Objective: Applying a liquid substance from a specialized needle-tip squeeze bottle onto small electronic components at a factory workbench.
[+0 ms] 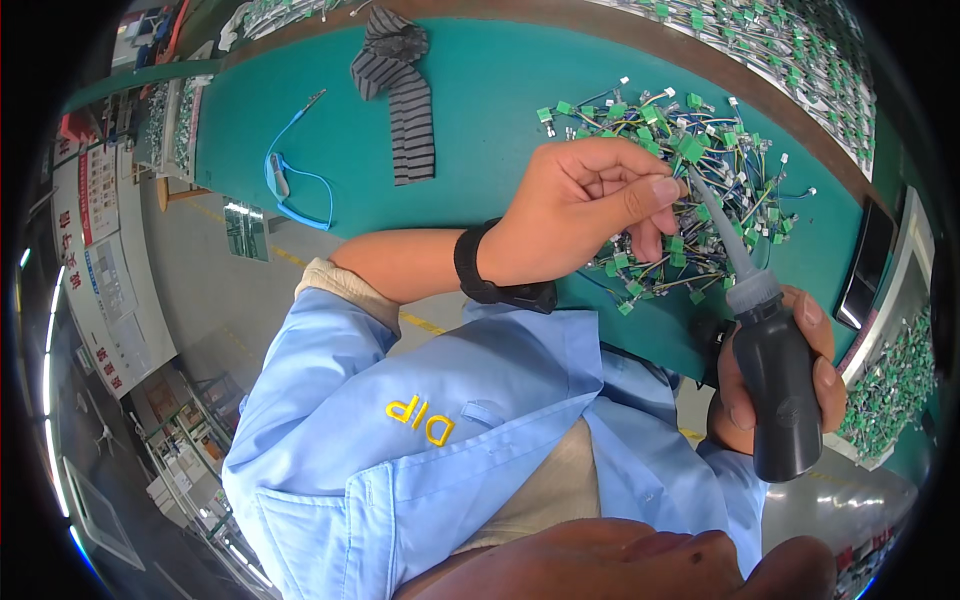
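My left hand (pixel 590 205) is closed in a pinch, thumb against forefinger, on a small green connector (pixel 690 149) with wires. Partly hidden by the fingers, that piece stands just past their tips. My right hand (pixel 735 390) wraps around a black squeeze bottle (pixel 778 400). The bottle's long, translucent tapered nozzle (pixel 727 232) points up and left, and its tip is close to the connector; whether they touch I cannot tell. Beneath and around both hands lies a loose heap of green connectors with short wires and white plugs (pixel 745 185).
The green table mat (pixel 480 120) carries a striped grey cloth sleeve (pixel 410 120) and a blue cord with a clip (pixel 278 180). More wired connectors fill a long tray (pixel 790 70) at the back right and another tray (pixel 890 390) at the right. A dark flat device (pixel 868 260) leans near the right edge.
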